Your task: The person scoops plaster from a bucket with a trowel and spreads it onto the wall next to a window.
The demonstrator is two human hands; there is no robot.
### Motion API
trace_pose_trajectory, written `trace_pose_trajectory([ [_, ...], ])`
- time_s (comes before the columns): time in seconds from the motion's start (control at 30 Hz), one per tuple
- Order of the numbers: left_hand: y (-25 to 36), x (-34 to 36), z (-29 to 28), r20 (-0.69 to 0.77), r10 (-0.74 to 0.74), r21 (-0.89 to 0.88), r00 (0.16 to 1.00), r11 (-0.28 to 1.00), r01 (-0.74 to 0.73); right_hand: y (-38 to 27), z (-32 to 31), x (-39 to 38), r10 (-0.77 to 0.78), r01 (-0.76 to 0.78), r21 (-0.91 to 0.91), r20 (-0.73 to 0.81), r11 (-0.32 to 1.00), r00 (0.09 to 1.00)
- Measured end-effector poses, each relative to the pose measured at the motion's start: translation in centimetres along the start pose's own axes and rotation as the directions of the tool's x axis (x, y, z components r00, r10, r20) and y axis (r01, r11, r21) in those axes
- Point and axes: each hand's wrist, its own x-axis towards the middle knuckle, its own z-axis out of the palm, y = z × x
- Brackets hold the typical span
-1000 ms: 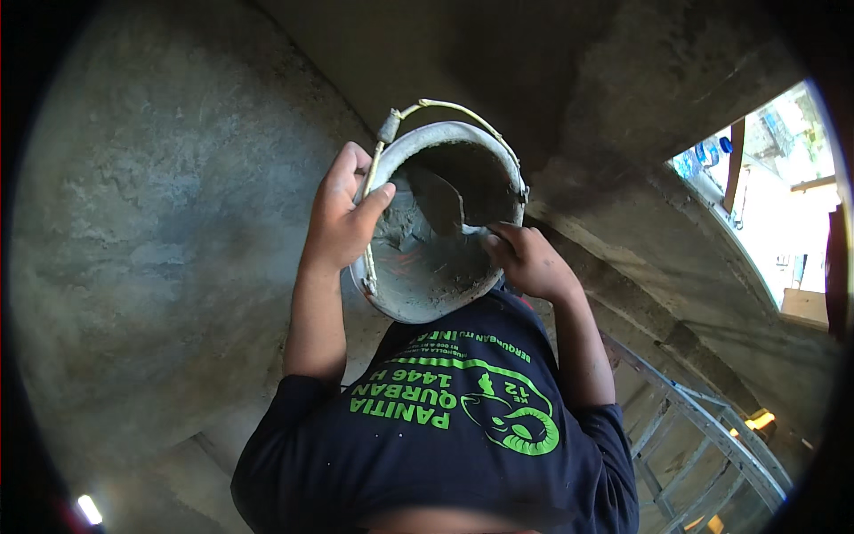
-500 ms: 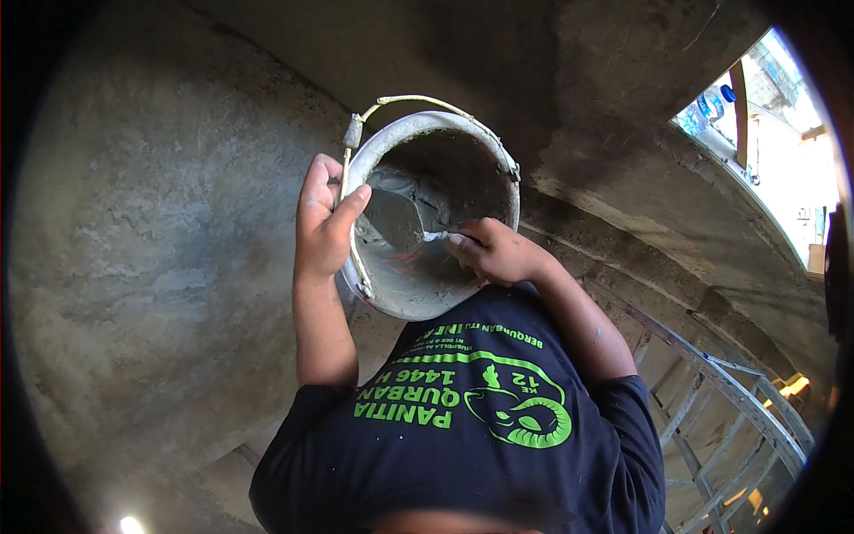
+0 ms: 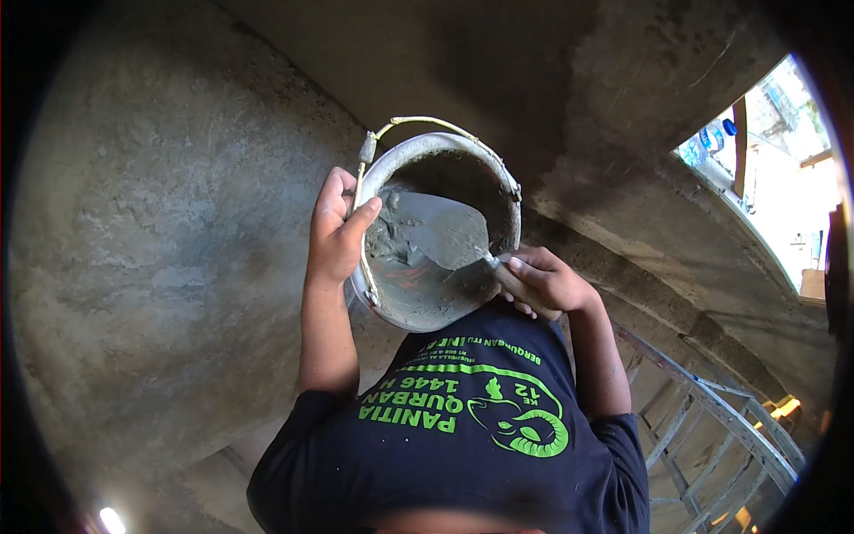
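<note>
My left hand (image 3: 338, 233) grips the left rim of a round bucket (image 3: 421, 145) crusted with grey mix, its wire handle arched over the top. My right hand (image 3: 550, 283) is closed around the handle of a trowel (image 3: 449, 236), whose broad, grey-smeared blade lies tilted inside the bucket, over wet grey mortar (image 3: 387, 236). The bucket is held in front of my dark printed T-shirt (image 3: 445, 463), mouth facing the camera. Part of the trowel's handle is hidden by my fingers.
Rough concrete walls (image 3: 151, 249) surround me, with a stepped concrete edge (image 3: 667, 311) at right. A metal ladder (image 3: 725, 427) stands lower right. A bright opening at upper right holds a plastic bottle (image 3: 712, 138) and a wooden frame.
My right hand has moved right and down from half a second ago, turning the trowel so more of its blade shows across the bucket. The bucket sits slightly lower in view.
</note>
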Motion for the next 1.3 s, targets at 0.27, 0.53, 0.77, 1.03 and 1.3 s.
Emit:
trace_pose_trajectory([
  [0.27,-1.5,1.7,-0.6,0.04,0.081,0.07,0.996,0.994,-0.083,-2.7,-2.2,-5.4,-0.203,0.209,0.024,-0.148,0.978,0.968],
  [0.53,-3.5,0.9,-1.6,0.016,0.094,0.052,0.995,0.994,-0.095,-16.3,-0.3,-12.0,-0.719,0.759,-0.059,-0.374,0.649,0.586],
  [0.77,-2.7,0.9,-1.2,0.017,0.11,0.072,0.994,0.991,-0.11,-33.5,2.8,-16.5,-0.963,0.734,-0.648,-0.269,0.202,0.027],
  [1.03,-4.0,1.3,-1.1,-0.029,0.131,0.026,0.991,0.991,-0.13,-45.1,0.3,-17.6,-0.904,-0.594,-0.799,0.321,-0.099,-0.282],
  [1.3,-5.3,0.9,-1.5,-0.062,0.089,0.106,0.994,0.991,-0.082,-47.4,0.0,-18.3,-0.975,-0.814,-0.58,0.162,0.032,-0.153],
])
